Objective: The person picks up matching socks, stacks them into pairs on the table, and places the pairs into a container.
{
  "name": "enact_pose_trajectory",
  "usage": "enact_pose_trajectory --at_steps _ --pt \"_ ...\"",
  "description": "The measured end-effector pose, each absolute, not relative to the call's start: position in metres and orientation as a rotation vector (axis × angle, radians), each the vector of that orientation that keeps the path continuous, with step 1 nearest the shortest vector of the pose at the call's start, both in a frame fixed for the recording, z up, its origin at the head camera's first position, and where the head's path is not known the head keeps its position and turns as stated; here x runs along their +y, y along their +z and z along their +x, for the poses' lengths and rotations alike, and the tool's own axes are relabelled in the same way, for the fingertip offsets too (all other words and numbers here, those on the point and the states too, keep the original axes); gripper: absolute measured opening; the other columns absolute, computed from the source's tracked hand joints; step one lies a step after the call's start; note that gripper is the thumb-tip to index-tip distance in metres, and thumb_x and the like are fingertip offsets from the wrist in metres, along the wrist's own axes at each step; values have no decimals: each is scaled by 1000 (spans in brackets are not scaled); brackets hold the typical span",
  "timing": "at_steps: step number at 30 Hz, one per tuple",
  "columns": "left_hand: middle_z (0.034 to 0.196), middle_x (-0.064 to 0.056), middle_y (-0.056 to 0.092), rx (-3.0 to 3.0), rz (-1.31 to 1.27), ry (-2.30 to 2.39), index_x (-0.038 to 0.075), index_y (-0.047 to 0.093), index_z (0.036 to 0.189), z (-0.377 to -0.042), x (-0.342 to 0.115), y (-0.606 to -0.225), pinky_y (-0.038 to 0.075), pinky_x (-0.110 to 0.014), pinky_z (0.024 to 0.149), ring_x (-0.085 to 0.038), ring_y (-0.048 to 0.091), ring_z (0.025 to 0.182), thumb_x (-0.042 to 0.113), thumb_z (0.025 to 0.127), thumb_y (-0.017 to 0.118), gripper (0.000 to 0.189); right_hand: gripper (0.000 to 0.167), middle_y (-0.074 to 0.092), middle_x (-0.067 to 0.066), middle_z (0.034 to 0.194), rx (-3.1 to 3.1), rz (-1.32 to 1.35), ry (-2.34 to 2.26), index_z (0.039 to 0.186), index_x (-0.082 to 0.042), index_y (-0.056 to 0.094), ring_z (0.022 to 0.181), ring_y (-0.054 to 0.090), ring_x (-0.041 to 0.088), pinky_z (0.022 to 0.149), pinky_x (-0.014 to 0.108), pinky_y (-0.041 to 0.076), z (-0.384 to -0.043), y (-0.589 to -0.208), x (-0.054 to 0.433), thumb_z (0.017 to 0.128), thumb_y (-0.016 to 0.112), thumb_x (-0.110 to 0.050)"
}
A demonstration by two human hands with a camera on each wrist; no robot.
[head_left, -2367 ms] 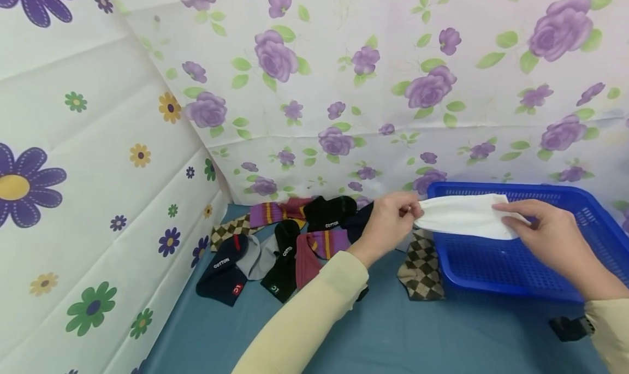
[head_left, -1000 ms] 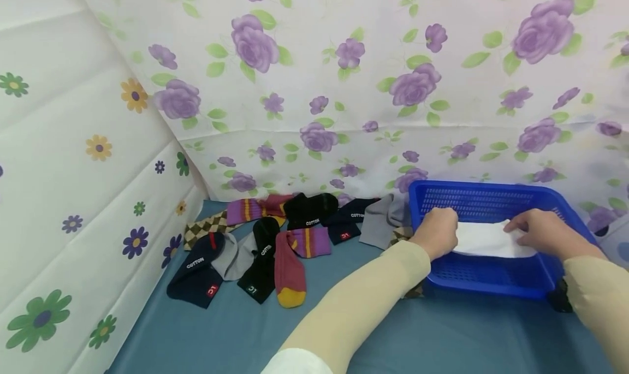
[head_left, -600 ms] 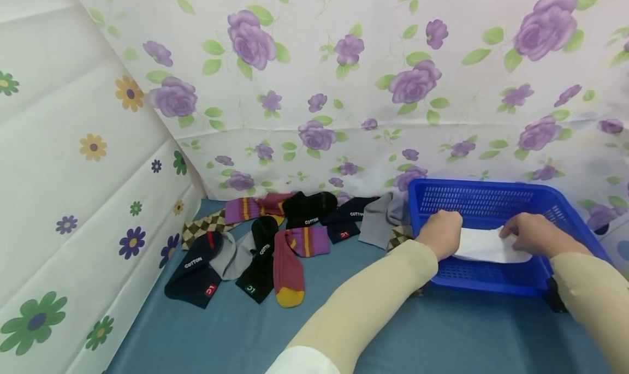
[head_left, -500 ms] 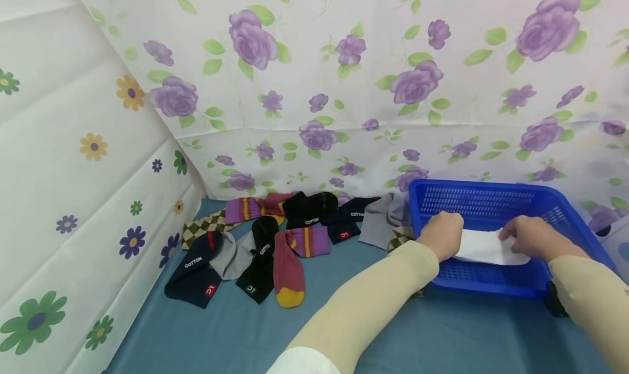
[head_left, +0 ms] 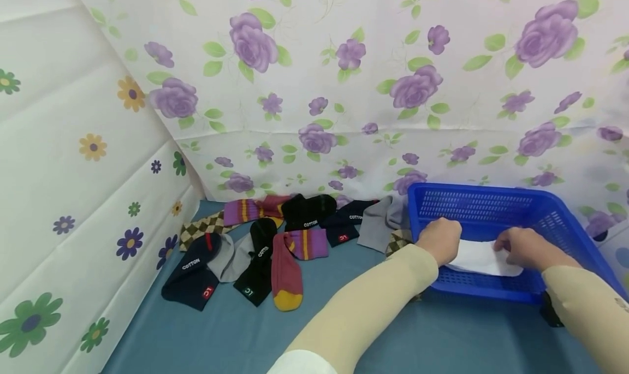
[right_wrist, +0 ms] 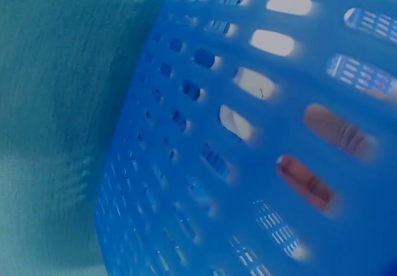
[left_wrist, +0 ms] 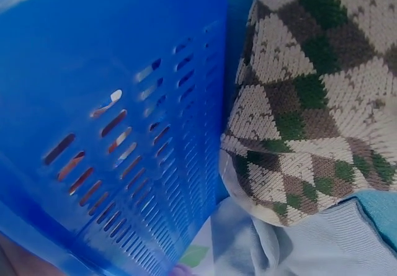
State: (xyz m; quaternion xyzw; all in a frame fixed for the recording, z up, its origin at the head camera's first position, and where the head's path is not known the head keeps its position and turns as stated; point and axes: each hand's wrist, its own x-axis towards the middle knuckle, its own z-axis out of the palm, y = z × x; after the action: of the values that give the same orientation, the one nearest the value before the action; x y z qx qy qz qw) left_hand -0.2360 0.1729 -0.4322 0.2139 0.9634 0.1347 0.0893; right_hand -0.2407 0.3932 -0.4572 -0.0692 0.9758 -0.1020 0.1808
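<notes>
Presumably to keep it flat, we hold the white sock [head_left: 481,258] low inside the blue basket [head_left: 474,195]: our right hand [head_left: 535,247] pinches one end between thumb and fingers; our left hand [head_left: 440,240] covers the other, its fingers hidden, their grip impossible to tell.

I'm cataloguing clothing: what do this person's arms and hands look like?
The left hand and right hand wear no gloves. The left sleeve and right sleeve are wrist-length and pale yellow. White fabric shows beyond the left sleeve, and a small dark mark on the right one.
</notes>
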Motion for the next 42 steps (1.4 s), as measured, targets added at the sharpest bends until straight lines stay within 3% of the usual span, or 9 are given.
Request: enact_pose_trajectory --at_steps 8,13,16,19,21,27,30,34,42 --pt "72 8 63 2931 683 428 23 60 79 -234 163 -420 44 -24 47 -4 51 56 13 92 55 18 30 65 25 96 2745 -172 -331 100 4 67 80 61 31 66 45 52 -238 -438 396 75 72 -13" --pt "60 7 42 2933 787 572 19 49 73 -236 143 -401 33 -20 43 -5 36 50 10 90 57 21 34 64 29 99 2787 -193 -337 103 7 65 85 62 40 68 49 52 -236 -419 390 78 70 -16" --pt "62 8 42 2917 804 647 20 50 74 -236 127 -382 32 -19 45 -5 36 51 11 88 60 19 38 64 28 103 2834 -233 -345 108 6 63 92 60 44 70 51 51 -234 -408 380 81 69 -20" --pt "77 11 59 2947 782 696 21 63 90 -235 105 -360 40 -15 49 -1 49 57 17 88 62 4 44 62 28 110 2888 -263 -385 116 4 60 99 58 46 73 51 51 -229 -393 363 85 66 -28" --pt "94 11 66 2985 780 734 22 66 104 -232 86 -347 45 -15 52 0 56 62 22 89 61 16 49 60 28 115 2924 -282 -427 121 2 58 102 58 45 75 52 50 -222 -380 345 88 63 -35" --pt "109 5 67 3133 834 892 20 63 117 -215 29 -324 40 -17 43 -2 50 47 28 93 56 25 52 55 21 127 3089 -355 -526 126 -9 55 112 54 42 83 58 46 -185 -348 281 92 51 -48" --pt "120 3 63 3220 834 966 20 61 120 -205 7 -322 47 -18 53 -3 58 59 29 94 55 29 46 54 17 130 3181 -424 -571 126 -12 56 116 51 39 86 59 44 -173 -339 256 93 52 -44" --pt "126 2 60 3290 840 1054 20 58 125 -187 -23 -331 53 -25 82 -8 62 99 31 93 57 35 38 54 14 130 3253 -490 -659 124 -13 56 118 50 36 89 57 43 -159 -335 230 91 60 -32" --pt "127 -1 59 3387 741 1038 17 59 125 -150 -69 -379 48 -34 95 -14 55 118 30 89 63 38 41 55 11 130 3303 -665 -755 122 -13 60 121 49 31 97 54 41 -125 -359 196 84 69 -24"
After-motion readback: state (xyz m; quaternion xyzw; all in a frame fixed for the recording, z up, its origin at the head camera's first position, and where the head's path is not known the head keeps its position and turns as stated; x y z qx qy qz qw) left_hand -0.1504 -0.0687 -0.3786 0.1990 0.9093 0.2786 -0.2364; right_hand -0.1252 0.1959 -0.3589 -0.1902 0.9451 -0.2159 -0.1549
